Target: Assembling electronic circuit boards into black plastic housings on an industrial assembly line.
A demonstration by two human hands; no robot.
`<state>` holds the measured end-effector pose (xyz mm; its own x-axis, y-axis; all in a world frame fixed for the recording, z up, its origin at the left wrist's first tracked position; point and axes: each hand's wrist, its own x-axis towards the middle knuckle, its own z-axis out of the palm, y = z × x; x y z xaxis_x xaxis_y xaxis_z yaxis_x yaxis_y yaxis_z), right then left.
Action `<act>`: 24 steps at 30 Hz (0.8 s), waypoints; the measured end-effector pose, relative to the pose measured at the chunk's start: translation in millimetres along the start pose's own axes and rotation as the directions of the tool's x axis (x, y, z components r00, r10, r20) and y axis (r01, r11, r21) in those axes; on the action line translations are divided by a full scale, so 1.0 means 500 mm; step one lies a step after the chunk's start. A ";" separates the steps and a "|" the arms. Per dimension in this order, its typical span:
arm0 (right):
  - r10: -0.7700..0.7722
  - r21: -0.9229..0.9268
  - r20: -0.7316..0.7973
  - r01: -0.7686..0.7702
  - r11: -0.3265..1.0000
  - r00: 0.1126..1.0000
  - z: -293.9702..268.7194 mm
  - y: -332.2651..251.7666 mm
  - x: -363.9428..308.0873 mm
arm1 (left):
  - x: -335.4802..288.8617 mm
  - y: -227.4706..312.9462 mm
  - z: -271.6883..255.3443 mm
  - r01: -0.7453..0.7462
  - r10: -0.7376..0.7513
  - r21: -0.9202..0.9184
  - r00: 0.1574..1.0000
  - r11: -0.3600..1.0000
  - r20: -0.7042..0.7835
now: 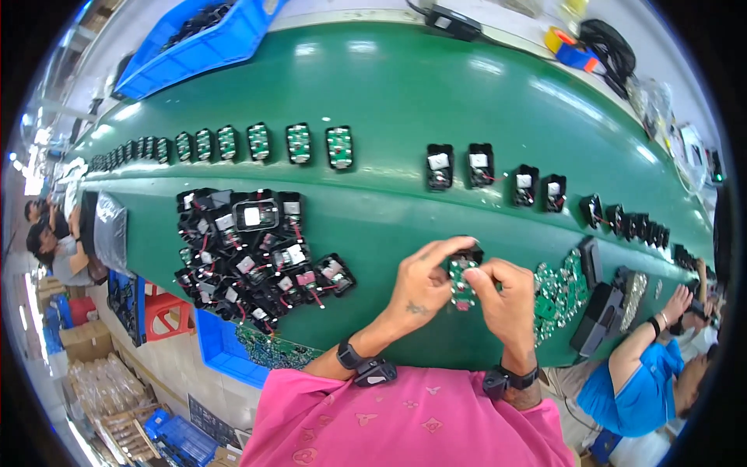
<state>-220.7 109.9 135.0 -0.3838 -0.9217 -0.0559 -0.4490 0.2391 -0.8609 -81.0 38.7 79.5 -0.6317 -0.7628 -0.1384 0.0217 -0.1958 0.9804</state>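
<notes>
Over the near edge of the green bench, both my hands are closed around a small black casing (471, 254) with a green circuit board (462, 289) at its open side. My left hand (424, 282) grips it from the left, fingers curled over the far end. From the right, my right hand (504, 294) pinches it, its thumb lying on the board. How far the board sits inside the casing is hidden by my fingers. Beside my right hand lies a pile of loose green circuit boards (559, 296). To the left is a heap of black casings (241, 261) with white-labelled parts and red wires.
A row of casings with green boards (298, 143) runs along the far left. Another row of casings with white parts (480, 165) stretches to the right. A blue crate (194, 58) stands at the back left. Co-workers sit at both sides, one in a blue shirt (634, 393).
</notes>
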 end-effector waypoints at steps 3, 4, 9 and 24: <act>-0.052 0.011 0.020 0.052 0.999 0.998 0.005 -0.015 0.001 | 0.005 -0.017 0.003 -0.168 0.174 0.067 0.980 0.983 -0.095; -0.024 0.015 0.052 0.024 1.000 0.998 0.003 -0.019 0.000 | 0.006 -0.010 0.010 -0.198 0.203 0.049 0.968 0.979 -0.149; 0.029 0.020 0.059 -0.031 0.999 0.998 -0.004 -0.002 0.001 | 0.001 0.015 0.013 -0.152 0.194 0.219 0.964 0.964 -0.184; 0.056 -0.077 -0.076 -0.061 0.995 0.996 0.012 0.009 0.000 | 0.001 0.026 0.007 0.068 -0.078 -0.149 0.995 0.986 -0.063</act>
<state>-218.2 109.1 128.0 -0.4684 -0.8811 -0.0651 -0.4857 0.3183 -0.8141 -83.7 37.7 92.4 -0.5814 -0.7824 -0.2231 0.0941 -0.3371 0.9368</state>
